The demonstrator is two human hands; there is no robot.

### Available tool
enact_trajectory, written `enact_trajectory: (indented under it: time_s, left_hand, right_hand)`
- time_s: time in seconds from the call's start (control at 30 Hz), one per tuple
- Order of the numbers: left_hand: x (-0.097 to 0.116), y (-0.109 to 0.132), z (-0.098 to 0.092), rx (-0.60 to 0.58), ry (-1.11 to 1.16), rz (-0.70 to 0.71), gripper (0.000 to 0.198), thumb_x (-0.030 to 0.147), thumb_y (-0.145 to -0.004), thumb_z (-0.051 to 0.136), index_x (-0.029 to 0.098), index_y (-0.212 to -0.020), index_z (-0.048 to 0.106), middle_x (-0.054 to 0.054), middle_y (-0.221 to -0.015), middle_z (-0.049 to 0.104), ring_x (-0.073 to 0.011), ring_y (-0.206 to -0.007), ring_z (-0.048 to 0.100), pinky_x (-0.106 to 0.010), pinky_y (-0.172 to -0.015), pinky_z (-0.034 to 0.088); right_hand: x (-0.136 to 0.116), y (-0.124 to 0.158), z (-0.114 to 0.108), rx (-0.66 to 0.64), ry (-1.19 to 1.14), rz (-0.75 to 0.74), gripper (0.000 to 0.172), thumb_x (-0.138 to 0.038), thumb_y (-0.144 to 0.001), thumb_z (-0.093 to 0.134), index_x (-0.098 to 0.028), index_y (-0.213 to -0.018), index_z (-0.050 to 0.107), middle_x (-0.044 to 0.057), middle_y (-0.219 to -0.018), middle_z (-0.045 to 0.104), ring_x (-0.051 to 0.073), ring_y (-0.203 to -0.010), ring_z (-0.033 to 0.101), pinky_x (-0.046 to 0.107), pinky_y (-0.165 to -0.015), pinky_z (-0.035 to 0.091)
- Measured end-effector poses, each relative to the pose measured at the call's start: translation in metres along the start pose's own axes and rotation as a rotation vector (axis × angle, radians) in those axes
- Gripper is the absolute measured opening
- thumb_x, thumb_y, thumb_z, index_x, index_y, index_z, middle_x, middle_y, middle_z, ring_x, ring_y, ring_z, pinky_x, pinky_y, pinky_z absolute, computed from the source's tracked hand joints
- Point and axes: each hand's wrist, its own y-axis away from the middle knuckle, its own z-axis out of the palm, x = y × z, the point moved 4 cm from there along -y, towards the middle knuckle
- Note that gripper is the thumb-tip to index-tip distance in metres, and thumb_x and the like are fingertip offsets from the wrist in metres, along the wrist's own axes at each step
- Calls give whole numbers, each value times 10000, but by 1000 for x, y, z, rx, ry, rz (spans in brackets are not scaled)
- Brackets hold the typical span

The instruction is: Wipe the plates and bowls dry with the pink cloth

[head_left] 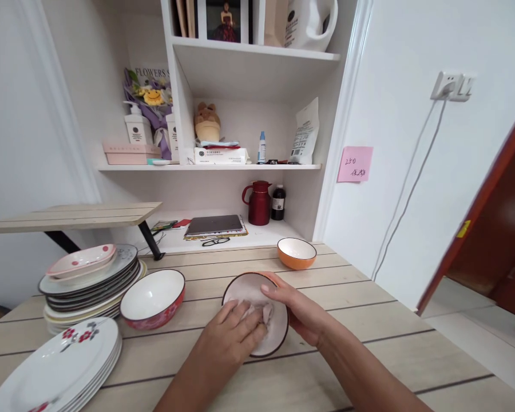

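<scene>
A bowl (278, 329) with a pale inside and a dark rim is tilted toward me above the table; a bit of orange shows at its far edge. My right hand (298, 306) grips its right side, thumb over the rim and fingers behind. Inside the bowl, my left hand (240, 332) presses a crumpled whitish cloth (266, 312) against the surface, its fingers bent over it. Part of the cloth is hidden under those fingers. Beyond the hands an orange bowl (297, 254) stands upright, and a red patterned bowl (152, 300) sits to the left.
Stacked plates (90, 286) topped by a pink-rimmed dish (82, 260) stand at the left, with oval floral plates (60, 366) nearer me. A raised wooden shelf (72, 214) overhangs the back left. Behind the table are a laptop (213, 225), glasses (216, 242) and a red jug (258, 204).
</scene>
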Motion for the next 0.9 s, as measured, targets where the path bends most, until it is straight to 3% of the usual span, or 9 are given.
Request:
enact_trajectory:
  time_s: [0.1,0.2,0.33,0.5,0.63,0.7,0.8,0.9]
  left_hand:
    - [2,2,-1,-18,-66,-59,317,166,-989,417,244,-1223,618,-33,-1287,643,-202,-1148,579,-407,-1022,396]
    - [3,2,-4,47,-125,-161,362,116,-987,380,221,-1240,617,-39,-1269,666,-209,-1078,605,-390,-924,433]
    - [3,2,-6,153,-186,-343,352,115,-995,364,169,-1205,640,-68,-1231,691,-214,-1041,612,-386,-871,429]
    - [4,-3,-11,186,-187,-411,417,124,-1016,263,110,-1257,602,-113,-1187,702,-207,-1057,604,-370,-887,424]
    - [4,-4,-10,187,-110,-405,384,124,-1008,305,97,-1278,576,-115,-1201,688,-201,-1078,596,-352,-926,432]
    - [5,-4,-6,182,-67,-391,362,138,-1003,337,101,-1265,585,-111,-1181,691,-202,-1074,599,-347,-930,445]
    - [7,-6,0,180,-56,-366,343,143,-996,357,116,-1225,611,-104,-1151,697,-204,-1050,607,-351,-924,457]
    - [10,-9,5,143,-89,-273,386,103,-985,342,141,-1282,585,-93,-1240,668,-207,-1132,578,-359,-947,437]
  right_hand:
    - [9,-2,4,37,-161,-32,745,-308,-669,828,-319,-1337,497,16,-1023,704,237,-976,637,365,-885,444]
    - [19,-7,18,22,-323,-138,991,-217,-581,873,-335,-1432,380,15,-1057,698,234,-1025,641,399,-1001,406]
    - [31,-11,39,1,-386,-245,1151,-237,-565,885,-366,-1507,235,23,-1110,687,252,-1076,640,449,-1064,367]
    - [36,-9,54,-4,-241,-360,1048,-252,-685,832,-406,-1508,201,12,-1478,471,217,-1345,449,390,-1140,307]
    - [35,-9,52,76,-27,-466,848,-329,-783,758,-351,-1488,288,17,-1514,420,202,-1418,338,372,-1176,245]
    - [35,-10,49,138,-10,-479,756,-356,-800,730,-333,-1456,357,19,-1500,436,219,-1406,352,380,-1171,253]
    - [34,-13,41,219,-106,-385,673,-399,-816,683,-344,-1426,404,28,-1406,534,268,-1305,471,428,-1090,359]
    - [27,-14,30,233,-173,-319,601,-427,-826,649,-329,-1388,463,39,-1253,642,287,-1163,573,425,-987,430]
